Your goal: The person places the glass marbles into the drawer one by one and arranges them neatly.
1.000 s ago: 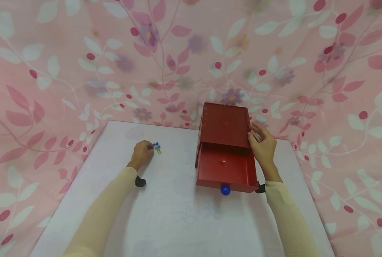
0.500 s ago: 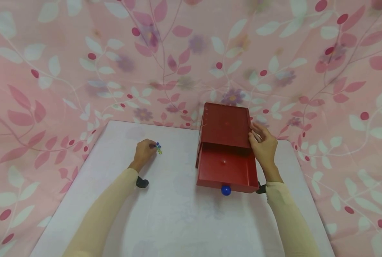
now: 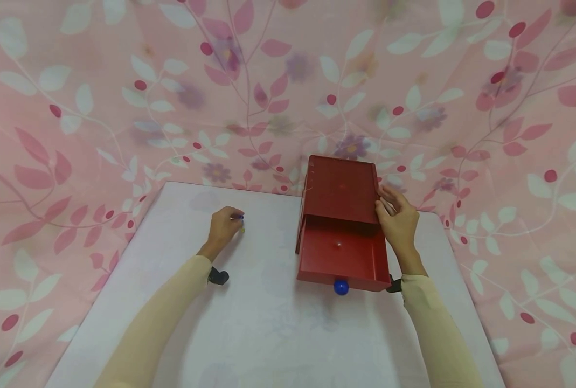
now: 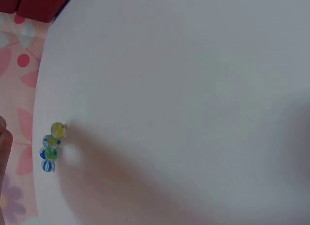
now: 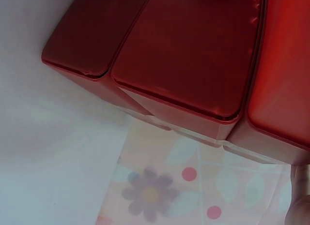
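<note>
Several small glass marbles, with blue, green and yellow swirls, lie bunched on the white table near its far edge. My left hand is over them in the head view, fingers curved, and covers most of them. At the left edge of the left wrist view, its fingertips show beside the bunch. A red drawer chest stands right of centre with its drawer pulled out toward me, a blue ball knob on the front. My right hand rests fingers and thumb against the chest's right side.
A white cloth covers the table. Pink floral fabric hangs behind and at both sides. In the right wrist view, the chest's red units stand close against one another near the table's edge.
My left hand has moved a little right and away from me, over the marbles, which are now mostly covered in the head view. The right hand and the chest have stayed put.
</note>
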A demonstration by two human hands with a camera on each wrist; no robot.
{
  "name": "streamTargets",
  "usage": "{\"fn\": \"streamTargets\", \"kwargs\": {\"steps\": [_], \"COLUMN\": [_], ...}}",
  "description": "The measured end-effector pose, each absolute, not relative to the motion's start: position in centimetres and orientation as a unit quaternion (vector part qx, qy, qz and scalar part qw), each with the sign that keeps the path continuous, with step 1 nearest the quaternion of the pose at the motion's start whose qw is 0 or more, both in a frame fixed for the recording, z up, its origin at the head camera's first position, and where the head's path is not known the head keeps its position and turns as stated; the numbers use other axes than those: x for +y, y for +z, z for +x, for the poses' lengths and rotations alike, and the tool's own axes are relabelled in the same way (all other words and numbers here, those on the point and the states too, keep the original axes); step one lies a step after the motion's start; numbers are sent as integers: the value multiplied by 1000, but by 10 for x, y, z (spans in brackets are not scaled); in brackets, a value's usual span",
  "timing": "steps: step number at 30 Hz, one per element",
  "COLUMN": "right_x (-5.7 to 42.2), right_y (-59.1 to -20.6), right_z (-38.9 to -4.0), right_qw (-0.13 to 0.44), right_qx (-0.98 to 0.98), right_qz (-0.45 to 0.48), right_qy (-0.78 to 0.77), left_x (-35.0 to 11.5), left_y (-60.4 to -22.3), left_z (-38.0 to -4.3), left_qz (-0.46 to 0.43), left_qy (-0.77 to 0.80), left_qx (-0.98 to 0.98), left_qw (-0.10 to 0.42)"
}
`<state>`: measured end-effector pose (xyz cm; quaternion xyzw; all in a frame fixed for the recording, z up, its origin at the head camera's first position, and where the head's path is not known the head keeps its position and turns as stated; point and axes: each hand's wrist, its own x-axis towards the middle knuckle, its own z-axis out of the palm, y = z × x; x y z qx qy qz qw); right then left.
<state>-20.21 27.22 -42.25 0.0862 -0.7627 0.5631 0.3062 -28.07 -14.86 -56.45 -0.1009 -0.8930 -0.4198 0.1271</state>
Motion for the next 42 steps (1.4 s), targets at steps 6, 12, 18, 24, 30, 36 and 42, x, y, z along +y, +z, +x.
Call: {"fn": "streamTargets", "kwargs": {"steps": [6,12,18,24,30,36,42], "right_x": [273,273,273,273,274,274,273], "right_y": [-424,-424,-425,-425,-426,-425,-425], "right_z": [-203,-203,-203,-203,-203,-203,-203], "right_qw": [308,309,310,310,307,305,311], "right_qx": [-764,-764,-760,-762,-763,-762,-762], "right_qz": [89,87,89,91,94,93,91], "right_qy": [560,560,564,562,562,564,560], "left_x": [-142,-136,-126,-114,-103,-93,-83], "left_y": [-557,-551,-545,-533,-520,-507,-497], "left_z": [-275,-270,-268,-265,-261,-254,-246], "left_qz": [-102,-122,-151,-195,-219,-235,-259], "left_qy": [-441,-446,-467,-501,-512,-536,-558], "left_qx": [-881,-874,-856,-823,-807,-786,-766], "left_qw": [139,146,161,185,197,199,186]}}
